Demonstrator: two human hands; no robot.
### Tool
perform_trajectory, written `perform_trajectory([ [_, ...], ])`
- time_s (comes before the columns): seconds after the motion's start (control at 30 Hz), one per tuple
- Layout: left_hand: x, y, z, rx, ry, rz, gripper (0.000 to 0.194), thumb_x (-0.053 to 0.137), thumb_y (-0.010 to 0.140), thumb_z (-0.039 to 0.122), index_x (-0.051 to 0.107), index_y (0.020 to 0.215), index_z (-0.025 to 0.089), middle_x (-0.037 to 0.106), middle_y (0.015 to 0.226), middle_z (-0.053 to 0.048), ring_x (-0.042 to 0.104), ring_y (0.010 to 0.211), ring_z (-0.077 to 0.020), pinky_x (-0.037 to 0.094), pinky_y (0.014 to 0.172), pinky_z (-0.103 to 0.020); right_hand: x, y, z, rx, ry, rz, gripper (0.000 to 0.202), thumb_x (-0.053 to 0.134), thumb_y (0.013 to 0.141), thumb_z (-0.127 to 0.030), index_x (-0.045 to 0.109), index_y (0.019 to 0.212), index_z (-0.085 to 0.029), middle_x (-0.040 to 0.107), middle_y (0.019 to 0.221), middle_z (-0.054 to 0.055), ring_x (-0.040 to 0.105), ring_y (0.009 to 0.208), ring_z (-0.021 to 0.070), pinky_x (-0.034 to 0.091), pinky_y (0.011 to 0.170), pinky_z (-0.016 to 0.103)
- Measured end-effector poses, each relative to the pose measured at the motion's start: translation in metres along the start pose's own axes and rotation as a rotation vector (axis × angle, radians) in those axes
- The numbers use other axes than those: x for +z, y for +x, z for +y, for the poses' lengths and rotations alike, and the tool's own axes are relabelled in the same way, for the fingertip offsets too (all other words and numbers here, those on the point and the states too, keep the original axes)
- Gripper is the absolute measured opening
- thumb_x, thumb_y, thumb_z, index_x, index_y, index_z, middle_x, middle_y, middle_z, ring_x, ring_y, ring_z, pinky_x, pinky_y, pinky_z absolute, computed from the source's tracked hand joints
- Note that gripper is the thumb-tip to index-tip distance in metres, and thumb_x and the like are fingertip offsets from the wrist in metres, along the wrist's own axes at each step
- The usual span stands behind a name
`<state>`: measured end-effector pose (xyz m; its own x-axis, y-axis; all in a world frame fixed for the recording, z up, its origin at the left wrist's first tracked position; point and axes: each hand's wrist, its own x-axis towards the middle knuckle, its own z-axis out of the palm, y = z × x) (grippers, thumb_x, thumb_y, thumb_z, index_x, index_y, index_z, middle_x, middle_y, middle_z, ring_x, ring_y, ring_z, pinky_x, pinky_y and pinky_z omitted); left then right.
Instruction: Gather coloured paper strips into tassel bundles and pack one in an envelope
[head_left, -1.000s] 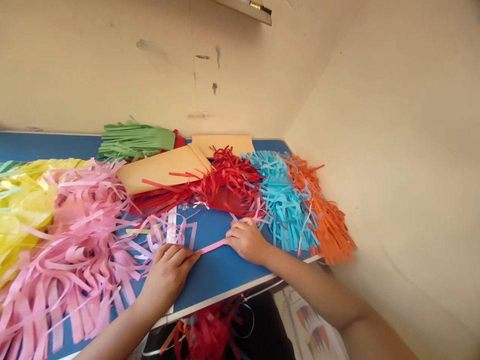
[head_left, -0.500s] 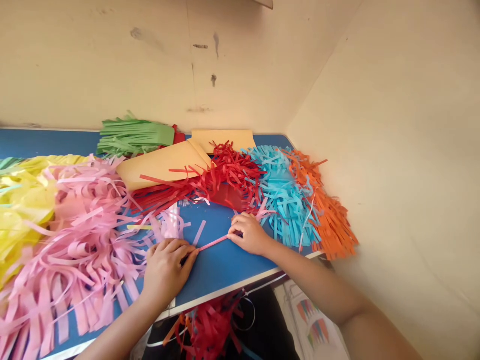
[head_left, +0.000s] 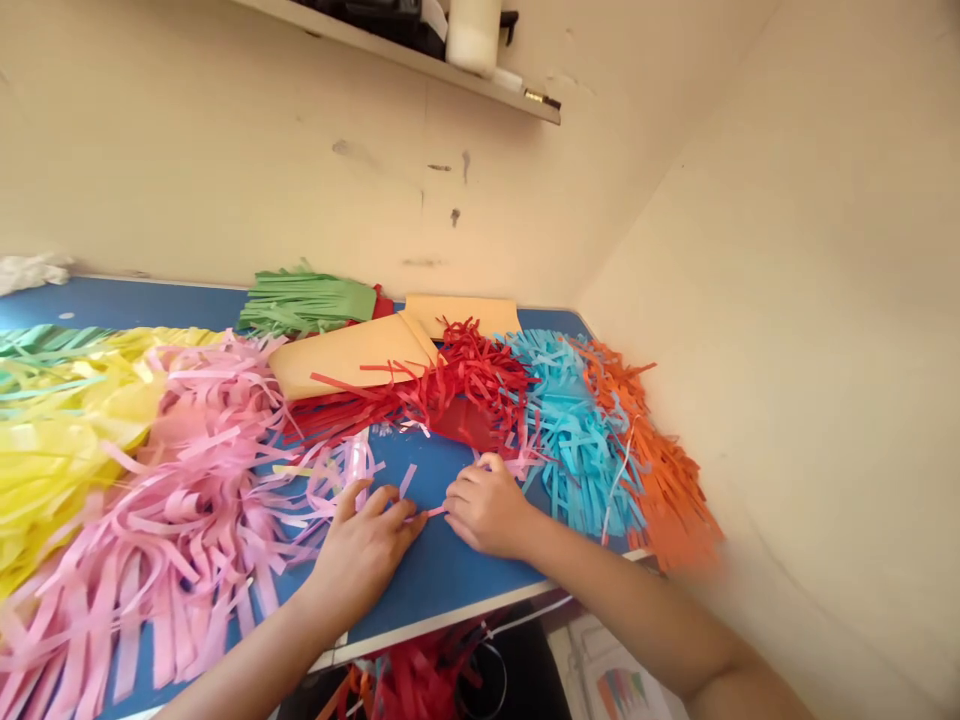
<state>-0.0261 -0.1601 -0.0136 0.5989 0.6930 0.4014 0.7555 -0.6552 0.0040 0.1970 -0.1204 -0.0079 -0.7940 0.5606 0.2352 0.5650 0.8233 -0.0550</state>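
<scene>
Between my hands, just above or on the blue table (head_left: 420,590), runs a thin pink paper strip (head_left: 436,512). My left hand (head_left: 369,545) pinches its left end, with the fingertips bent down. At the right end, my right hand (head_left: 486,508) is closed on the strip, fingers curled together. Only a short length shows between the two hands; the rest is hidden by fingers. Pink fringed paper (head_left: 202,500) lies left of my left hand. Red fringed paper (head_left: 465,400) is beyond both hands, and blue fringed paper (head_left: 574,430) sits right of my right hand.
Orange fringe (head_left: 667,480) hangs over the table's right end. Yellow fringe (head_left: 82,420) lies far left, green fringe (head_left: 311,302) at the back beside folded tan paper (head_left: 352,355). A shelf (head_left: 420,75) juts from the wall above. More red fringe (head_left: 420,675) lies below the front edge.
My hands have come closer together, so less of the pink strip shows between them. The camera view has tilted up, bringing more of the shelf into sight.
</scene>
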Motion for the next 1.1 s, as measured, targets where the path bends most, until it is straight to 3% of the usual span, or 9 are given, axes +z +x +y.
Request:
perform_trajectory([
  [0.13, 0.006, 0.009, 0.003, -0.019, -0.055, 0.059, 0.025, 0.048, 0.094, 0.019, 0.071, 0.087, 0.026, 0.072, 0.083, 0.000, 0.063, 0.085, -0.0201, 0.032, 0.099, -0.049, 0.013, 0.006, 0.004, -0.118, -0.069, 0.052, 0.027, 0.047, 0.097, -0.018, 0.063, 0.075, -0.016, 0.066, 0.072, 0.002, 0.054, 0.073, 0.0155, 0.028, 0.075, 0.038],
  [0.3, -0.012, 0.005, 0.008, 0.003, -0.110, 0.212, 0.029, 0.044, 0.096, 0.013, 0.070, 0.091, 0.024, 0.073, 0.078, 0.003, 0.067, 0.077, -0.0148, 0.034, 0.099, -0.041, -0.009, 0.007, -0.020, 0.108, 0.154, 0.118, 0.018, 0.055, 0.091, -0.024, 0.065, 0.076, -0.019, 0.071, 0.079, 0.002, 0.059, 0.074, 0.0156, 0.032, 0.078, 0.037],
  [0.37, -0.031, -0.007, 0.012, -0.002, -0.187, 0.281, 0.030, 0.043, 0.096, 0.013, 0.070, 0.101, 0.026, 0.075, 0.085, 0.003, 0.069, 0.082, -0.0141, 0.032, 0.106, -0.041, -0.036, 0.005, -0.037, 0.199, 0.395, 0.121, 0.022, 0.053, 0.093, -0.027, 0.067, 0.076, -0.020, 0.072, 0.081, 0.002, 0.061, 0.076, 0.0152, 0.036, 0.080, 0.035],
  [0.47, -0.059, -0.025, 0.019, 0.033, -0.249, 0.294, 0.038, 0.041, 0.095, 0.014, 0.064, 0.120, 0.031, 0.077, 0.095, 0.003, 0.070, 0.089, -0.0154, 0.027, 0.113, -0.044, -0.072, 0.006, -0.054, 0.290, 1.000, -0.066, 0.039, 0.047, 0.097, -0.043, 0.067, 0.074, -0.019, 0.070, 0.080, 0.003, 0.061, 0.076, 0.0146, 0.043, 0.076, 0.029],
  [0.6, -0.083, -0.028, 0.027, 0.009, -0.260, 0.354, 0.031, 0.047, 0.095, 0.018, 0.065, 0.116, 0.032, 0.077, 0.090, 0.003, 0.071, 0.083, -0.0155, 0.036, 0.109, -0.044, -0.082, 0.010, -0.064, 0.503, 1.698, -0.252, 0.045, 0.073, 0.073, -0.059, 0.066, 0.064, -0.016, 0.063, 0.064, -0.001, 0.054, 0.059, 0.0103, 0.041, 0.060, 0.023],
  [0.73, -0.091, -0.018, 0.042, -0.203, -0.470, 0.446, 0.013, 0.055, 0.092, 0.024, 0.067, 0.090, 0.027, 0.074, 0.079, 0.002, 0.069, 0.073, -0.0143, 0.056, 0.080, -0.030, -0.063, 0.009, -0.084, 0.621, 1.827, 0.007, 0.040, 0.082, 0.066, -0.051, 0.065, 0.062, -0.015, 0.060, 0.057, -0.002, 0.044, 0.044, 0.0063, 0.033, 0.046, 0.020],
  [0.83, -0.088, -0.019, 0.056, -0.392, -0.644, 0.433, 0.016, 0.053, 0.093, 0.029, 0.068, 0.088, 0.026, 0.072, 0.079, -0.001, 0.069, 0.071, -0.0135, 0.058, 0.062, -0.021, -0.049, 0.008, -0.101, 0.642, 1.834, 0.209, 0.037, 0.080, 0.071, -0.048, 0.062, 0.065, -0.017, 0.057, 0.051, -0.004, 0.045, 0.039, 0.0069, 0.033, 0.041, 0.019],
  [0.97, -0.081, -0.028, 0.068, -0.477, -0.757, 0.424, 0.018, 0.053, 0.093, 0.027, 0.071, 0.095, 0.028, 0.071, 0.084, -0.001, 0.069, 0.074, -0.0128, 0.059, 0.063, -0.018, -0.043, 0.011, -0.116, 0.673, 1.885, 0.343, 0.036, 0.082, 0.069, -0.047, 0.060, 0.078, -0.020, 0.056, 0.054, -0.006, 0.047, 0.039, 0.0073, 0.035, 0.040, 0.018],
  [1.1, -0.078, -0.038, 0.063, -0.472, -0.822, 0.418, 0.018, 0.055, 0.092, 0.027, 0.071, 0.099, 0.028, 0.072, 0.087, -0.001, 0.069, 0.077, -0.0131, 0.059, 0.067, -0.018, -0.050, 0.015, -0.120, 0.595, 1.759, 0.375, 0.027, 0.080, 0.072, -0.043, 0.064, 0.071, -0.022, 0.058, 0.066, -0.003, 0.051, 0.046, 0.0093, 0.040, 0.045, 0.023],
])
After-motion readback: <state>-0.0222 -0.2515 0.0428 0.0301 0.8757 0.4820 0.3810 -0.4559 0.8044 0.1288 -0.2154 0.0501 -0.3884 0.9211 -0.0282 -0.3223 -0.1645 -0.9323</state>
